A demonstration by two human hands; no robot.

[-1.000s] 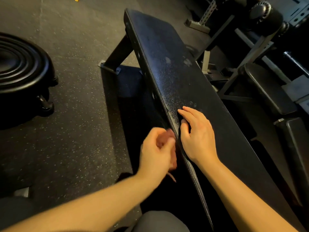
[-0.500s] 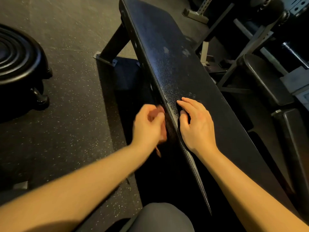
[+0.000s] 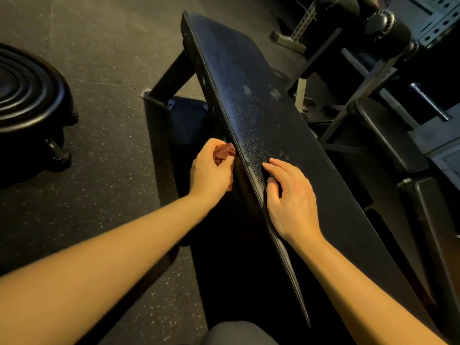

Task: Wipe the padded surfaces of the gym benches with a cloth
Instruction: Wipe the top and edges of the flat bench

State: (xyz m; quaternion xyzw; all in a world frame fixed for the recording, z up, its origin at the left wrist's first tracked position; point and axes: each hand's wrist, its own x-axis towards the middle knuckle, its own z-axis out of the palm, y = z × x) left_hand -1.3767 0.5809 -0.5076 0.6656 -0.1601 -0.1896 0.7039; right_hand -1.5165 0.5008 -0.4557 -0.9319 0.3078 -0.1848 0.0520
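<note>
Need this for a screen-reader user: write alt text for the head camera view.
A left hand grips a bunched reddish cloth against the long side edge of a black padded gym bench, while the right hand rests on its top.

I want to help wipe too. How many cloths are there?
1: a reddish cloth bunched in the left hand, against the bench side. Others may be hidden.

black bench pad point(image 3: 261, 95), right hand point(image 3: 291, 202) resting
</note>
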